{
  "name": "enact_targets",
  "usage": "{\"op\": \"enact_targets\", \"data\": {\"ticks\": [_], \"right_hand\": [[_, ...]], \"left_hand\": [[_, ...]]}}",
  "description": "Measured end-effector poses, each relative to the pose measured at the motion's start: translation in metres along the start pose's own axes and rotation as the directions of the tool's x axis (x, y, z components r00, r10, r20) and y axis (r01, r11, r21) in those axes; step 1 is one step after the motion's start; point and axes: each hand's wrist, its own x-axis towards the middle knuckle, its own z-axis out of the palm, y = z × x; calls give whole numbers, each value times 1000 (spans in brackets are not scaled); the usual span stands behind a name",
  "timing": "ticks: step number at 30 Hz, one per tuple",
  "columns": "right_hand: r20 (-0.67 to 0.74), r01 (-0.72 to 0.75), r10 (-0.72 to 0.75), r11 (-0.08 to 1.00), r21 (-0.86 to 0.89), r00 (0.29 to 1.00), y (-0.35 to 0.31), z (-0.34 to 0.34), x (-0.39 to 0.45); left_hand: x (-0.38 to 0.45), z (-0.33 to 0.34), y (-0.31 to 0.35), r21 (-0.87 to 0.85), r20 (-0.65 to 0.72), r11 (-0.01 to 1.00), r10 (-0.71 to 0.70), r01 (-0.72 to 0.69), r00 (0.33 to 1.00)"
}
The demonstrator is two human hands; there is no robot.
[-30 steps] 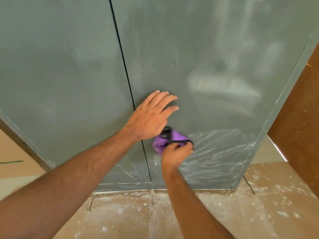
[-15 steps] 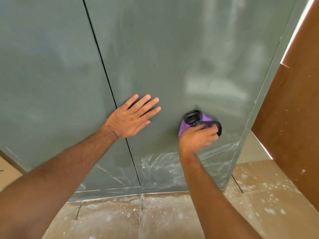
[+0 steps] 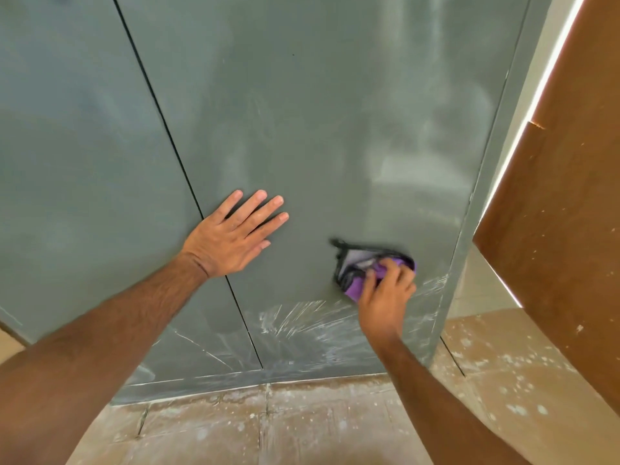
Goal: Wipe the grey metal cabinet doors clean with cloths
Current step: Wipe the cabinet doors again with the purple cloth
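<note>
L hand [image 3: 231, 241] fingers spread flat on smooth grey door [image 3: 335, 129]; R hand [image 3: 385, 297] fingers bunch purple cloth [image 3: 355, 286], maybe microfibre.

Soft, even daylight fills the view. A bright, blown-out strip of light [image 3: 536, 105] runs along the right edge of the cabinet [image 3: 335, 129], whose grey doors carry pale, hazy reflections. The cloth [image 3: 365, 266] is smeared with motion blur. Wide-angle distortion bends the straight lines near the edges.

Reno site: paint-spattered floor [image 3: 302, 427], grey cabinet [image 3: 335, 129].
</note>
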Motion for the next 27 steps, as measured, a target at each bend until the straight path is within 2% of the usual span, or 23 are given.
{"op": "enact_targets", "data": {"ticks": [1,2,3,4,5,6,7,8,9,10,11,13,14,15,16,17,18,20,22,23,24,25,27], "right_hand": [[-45,-106,108,993,52,993,11,-6,12],[-102,-302,318,942,149,943,20,-10,34],[-128,-469,501,856,218,856,21,-18,56],[-140,-535,576,808,249,805,13,-25,72],[-191,-482,534,837,259,824,4,-26,79],[-238,-336,383,917,216,892,-8,-27,73],[-203,-180,202,976,124,958,-10,-21,57],[-111,-72,76,997,41,991,0,-17,38],[-31,-37,37,999,-6,999,18,-18,23],[6,-77,78,996,-47,997,47,-23,20],[-8,-196,196,981,-12,981,69,-30,30],[-27,-504,513,851,146,858,88,-43,57],[-53,-509,523,844,166,850,78,-49,68],[-123,-426,451,886,184,884,62,-51,73],[-198,-279,306,948,151,931,47,-52,72],[-203,-167,184,981,97,962,38,-47,65],[-135,-99,101,995,23,986,40,-42,54],[-71,-88,82,993,-84,994,64,-39,44],[-139,-295,279,949,-114,950,75,-52,68],[-169,-364,351,930,-55,921,67,-60,84],[-207,-318,321,947,48,924,49,-67,101],[-265,-208,236,970,130,935,27,-72,117],[-352,-2,58,987,158,934,1,-75,129]], "left_hand": [[0,0,0,12,-1,1000,-3,3,1000],[1,0,0,25,-7,1000,-7,7,1000],[2,0,0,25,-12,1000,-12,13,1000],[2,1,1,10,-11,1000,-14,14,1000],[0,0,2,-7,-7,1000,-12,12,1000],[0,0,2,-10,-4,1000,-5,5,1000],[1,0,1,4,-1,1000,2,-2,1000],[1,1,0,14,3,1000,-1,1,1000],[0,2,0,8,0,1000,-4,4,1000],[-1,3,1,4,-10,1000,-3,3,1000],[-1,2,2,11,-20,1000,-3,3,1000],[2,2,1,17,-30,1000,-2,2,1000],[2,2,0,7,-31,1000,-1,1,1000],[0,2,1,5,-32,1000,3,-2,999],[0,1,1,18,-32,1000,6,-6,999],[0,1,1,29,-33,1000,6,-5,999],[0,1,1,22,-33,1000,2,-1,999],[-1,2,1,-6,-35,1000,0,0,999],[0,3,0,26,-44,1000,2,0,999],[1,4,1,31,-53,1000,-3,4,999],[1,4,1,18,-58,1000,-5,6,998],[-1,3,2,8,-60,1000,-2,3,998],[0,2,2,16,-52,1000,6,-5,999]]}}
